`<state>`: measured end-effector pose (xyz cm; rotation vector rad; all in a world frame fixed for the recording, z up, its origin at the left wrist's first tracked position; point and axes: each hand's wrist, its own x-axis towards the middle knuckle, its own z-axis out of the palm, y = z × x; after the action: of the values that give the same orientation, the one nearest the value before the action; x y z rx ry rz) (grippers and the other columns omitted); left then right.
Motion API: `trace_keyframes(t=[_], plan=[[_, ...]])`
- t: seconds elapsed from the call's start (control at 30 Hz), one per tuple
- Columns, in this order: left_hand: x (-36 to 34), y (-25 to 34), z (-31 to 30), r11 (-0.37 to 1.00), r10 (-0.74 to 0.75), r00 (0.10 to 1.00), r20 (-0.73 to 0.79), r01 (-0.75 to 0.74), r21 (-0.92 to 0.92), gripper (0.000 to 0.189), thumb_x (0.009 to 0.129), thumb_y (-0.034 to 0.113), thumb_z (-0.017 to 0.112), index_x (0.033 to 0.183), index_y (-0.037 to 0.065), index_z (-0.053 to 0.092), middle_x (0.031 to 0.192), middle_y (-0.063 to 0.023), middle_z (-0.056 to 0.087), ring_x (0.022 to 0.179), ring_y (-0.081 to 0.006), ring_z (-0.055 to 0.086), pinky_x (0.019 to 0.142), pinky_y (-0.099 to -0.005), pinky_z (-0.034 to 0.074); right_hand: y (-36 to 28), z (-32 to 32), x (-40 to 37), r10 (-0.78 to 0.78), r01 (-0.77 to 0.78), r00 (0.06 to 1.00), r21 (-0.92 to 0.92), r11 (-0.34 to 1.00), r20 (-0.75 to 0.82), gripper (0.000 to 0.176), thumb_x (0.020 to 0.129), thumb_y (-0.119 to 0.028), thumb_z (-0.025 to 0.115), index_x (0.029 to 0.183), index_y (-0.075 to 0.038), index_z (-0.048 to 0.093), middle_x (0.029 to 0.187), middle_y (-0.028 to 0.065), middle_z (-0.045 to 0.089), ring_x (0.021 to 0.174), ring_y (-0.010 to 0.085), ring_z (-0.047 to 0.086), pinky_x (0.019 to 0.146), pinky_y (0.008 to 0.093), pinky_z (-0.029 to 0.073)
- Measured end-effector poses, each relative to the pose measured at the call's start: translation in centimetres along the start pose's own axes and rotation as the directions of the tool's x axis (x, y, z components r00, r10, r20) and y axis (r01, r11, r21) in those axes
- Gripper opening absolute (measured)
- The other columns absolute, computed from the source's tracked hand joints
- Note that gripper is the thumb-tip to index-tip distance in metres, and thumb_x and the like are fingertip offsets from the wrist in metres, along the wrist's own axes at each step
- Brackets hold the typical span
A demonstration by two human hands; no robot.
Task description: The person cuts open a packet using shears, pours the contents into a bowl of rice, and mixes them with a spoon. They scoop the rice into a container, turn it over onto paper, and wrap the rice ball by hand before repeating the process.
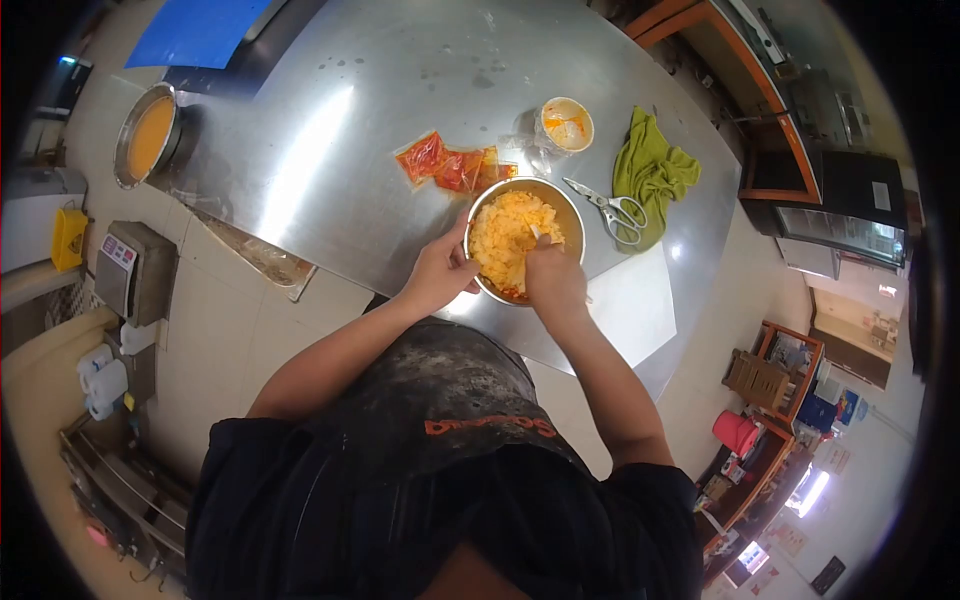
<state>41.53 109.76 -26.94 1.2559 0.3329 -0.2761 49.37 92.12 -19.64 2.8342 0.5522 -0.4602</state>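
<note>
A metal bowl [577,232] holding an orange-yellow food mixture [503,235] stands at the near edge of the steel table. My left hand [440,270] grips the bowl's left rim, thumb inside the edge. Over the right part of the bowl, my right hand [555,277] is closed round a utensil [535,231], whose lower end is buried in the food. Just beyond the bowl lie clear packets with red contents [457,169]. A white tub [565,126] with orange residue stands behind them. Scissors [612,212] lie to the right, beside a green cloth [645,175].
The steel table [400,80] spans the view in front of me. A bowl of orange liquid [150,137] is at its left end, near a blue sheet [195,30]. A white board [635,305] lies at the near right. A scale [118,258] stands at the left.
</note>
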Motion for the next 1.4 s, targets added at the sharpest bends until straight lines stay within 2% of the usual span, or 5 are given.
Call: trace_keyframes(t=[0.57,0.63,0.73,0.97,1.4], plan=[[-0.4,0.2,-2.3,1.000,-0.023,0.997,0.080,0.022,0.010,0.071,0.090,-0.006,0.055,0.152,0.019,0.029,0.083,0.0026,0.046,0.072,-0.0073,0.059,0.065,-0.0255,0.061,-1.2,-2.7,-4.2,-0.460,0.458,0.888,-0.141,0.878,0.014,0.035,0.085,-0.006,0.053,0.119,0.004,0.057,0.083,0.0181,0.065,0.068,0.0308,0.067,0.055,0.0407,0.054],[-0.7,0.0,-2.1,0.999,-0.031,0.995,0.093,0.029,0.016,0.071,0.090,-0.006,0.055,0.151,0.019,0.030,0.083,0.0029,0.046,0.072,-0.0070,0.059,0.065,-0.0248,0.061,-0.3,0.0,-3.7,-0.408,0.407,0.913,-0.035,0.913,-0.010,0.015,0.085,-0.006,0.054,0.096,0.001,0.061,0.077,0.0153,0.066,0.071,0.0300,0.069,0.061,0.0398,0.055],[-0.8,0.3,-2.2,0.998,-0.056,0.991,0.123,0.052,0.032,0.070,0.090,-0.006,0.054,0.151,0.020,0.030,0.082,0.0031,0.044,0.072,-0.0068,0.059,0.065,-0.0250,0.061,-0.4,-6.8,-4.1,-0.140,0.137,0.981,0.033,0.990,0.132,0.015,0.086,-0.007,0.055,0.097,0.001,0.061,0.077,0.0154,0.066,0.074,0.0291,0.070,0.061,0.0401,0.056],[-0.4,0.5,-2.1,0.994,-0.088,0.973,0.213,0.098,-0.037,0.072,0.091,-0.007,0.054,0.153,0.017,0.025,0.085,0.0024,0.044,0.074,-0.0077,0.060,0.069,-0.0262,0.062,-2.0,-2.0,-4.6,-0.067,0.050,0.985,0.109,0.993,0.158,0.031,0.101,-0.017,0.039,0.104,0.003,0.061,0.079,0.0194,0.067,0.069,0.0347,0.068,0.061,0.0447,0.056],[-0.1,-0.6,-1.9,0.996,-0.087,0.954,0.286,0.085,0.019,0.076,0.091,-0.008,0.053,0.154,0.013,0.016,0.084,0.0000,0.049,0.075,-0.0110,0.061,0.074,-0.0301,0.062,-5.0,-3.7,-5.5,0.309,-0.314,0.949,0.138,0.939,0.062,0.019,0.089,-0.008,0.053,0.098,0.005,0.063,0.074,0.0175,0.067,0.067,0.0335,0.070,0.055,0.0391,0.057]])
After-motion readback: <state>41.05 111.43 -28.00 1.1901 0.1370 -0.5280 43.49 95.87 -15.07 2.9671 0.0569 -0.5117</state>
